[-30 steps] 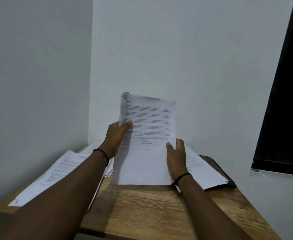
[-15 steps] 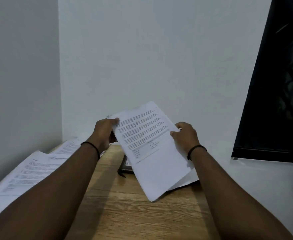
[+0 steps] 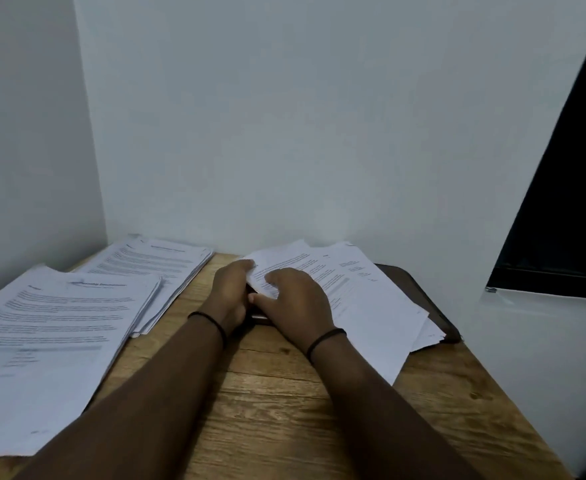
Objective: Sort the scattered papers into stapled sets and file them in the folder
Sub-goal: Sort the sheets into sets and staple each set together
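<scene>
- A wooden plank table (image 3: 277,410) stands in the corner where two plain walls meet.
- On its left side lies a near pile of printed white sheets (image 3: 52,341), with a far pile of printed white sheets (image 3: 160,268) behind it and partly under it.
- On the right side, a loose spread of printed white papers (image 3: 364,306) lies on a dark flat folder (image 3: 419,292).
- The left hand (image 3: 231,292) and right hand (image 3: 298,303) rest side by side at that spread's left edge, between the piles.
- A dark window (image 3: 568,202) stands at far right.

Papers (image 3: 361,299) cover most of the dark folder (image 3: 419,292).
</scene>
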